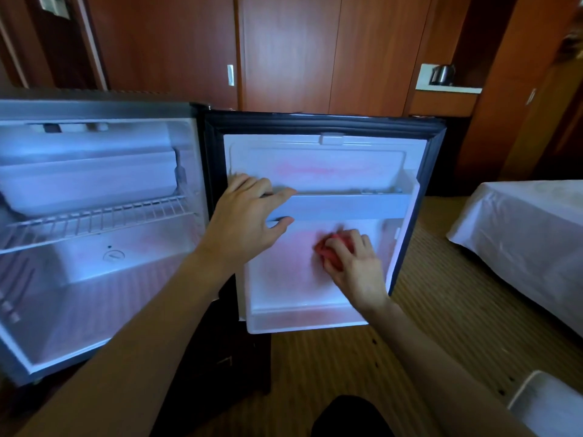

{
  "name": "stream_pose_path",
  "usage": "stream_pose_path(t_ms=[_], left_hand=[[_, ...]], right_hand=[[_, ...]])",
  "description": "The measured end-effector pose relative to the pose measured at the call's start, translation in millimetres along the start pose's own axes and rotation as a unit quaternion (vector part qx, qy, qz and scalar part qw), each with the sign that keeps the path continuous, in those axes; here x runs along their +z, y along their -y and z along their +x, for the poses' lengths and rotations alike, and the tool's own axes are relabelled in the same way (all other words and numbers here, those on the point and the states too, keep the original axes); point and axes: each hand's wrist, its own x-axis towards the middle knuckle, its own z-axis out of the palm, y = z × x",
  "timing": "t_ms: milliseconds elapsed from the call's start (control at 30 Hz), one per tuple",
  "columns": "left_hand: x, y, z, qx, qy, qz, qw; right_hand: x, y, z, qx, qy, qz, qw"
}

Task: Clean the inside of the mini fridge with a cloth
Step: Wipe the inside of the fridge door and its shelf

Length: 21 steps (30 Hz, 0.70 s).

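- Head view: the mini fridge (94, 216) stood with its door (315, 279) swung fully open to the right, the white inner liner facing the camera.
- The left hand (249, 219) gripped the left end of the door shelf rail (347, 207): the fingers curled over the rail's top edge, and the thumb hooked under its lower edge.
- The right hand (353, 263) was closed around a bunched red cloth (328, 247), fingers curled over the wad and pressing it against the lower panel of the door liner, below the rail and toward the panel's right side.
- Only the left part of the cloth showed past the fingers; the hand and cloth were somewhat blurred.
- A faint pink tint lay on the liner around the cloth and on the panel above the rail.
- Inside the fridge cabinet, a wire shelf (94, 219) sat under a white compartment at the top.
- Wooden wardrobe doors (284, 52) stood behind the fridge, and a kettle (442, 74) sat in a niche at upper right.
- A bed with white linen (520, 231) was at the right, on the striped carpet (426, 326).
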Motion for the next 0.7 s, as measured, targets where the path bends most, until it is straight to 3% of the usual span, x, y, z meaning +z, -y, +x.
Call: stream_pose_path(t_ms=[167, 233, 500, 633, 700], left_hand=[[0.8, -0.5, 1.9, -0.005, 0.005, -0.001, 1.000], [1.9, -0.6, 1.1, -0.005, 0.008, -0.003, 1.000], [-2.6, 1.5, -1.5, -0.001, 0.010, -0.009, 1.000], [-4.7, -0.6, -0.7, -0.003, 0.003, 0.005, 1.000], [-4.4, -1.4, -0.3, -0.002, 0.003, 0.007, 1.000]], right_hand=[[32.2, 9.2, -57.5, -0.101, 0.092, -0.008, 0.991], [27.0, 6.0, -57.0, -0.101, 0.114, -0.003, 0.988], [-3.0, 0.7, 10.1, -0.024, -0.026, 0.023, 0.999], [21.2, 19.1, -41.9, -0.166, 0.073, -0.018, 0.983], [18.4, 18.0, -42.5, -0.177, 0.115, -0.007, 0.978]])
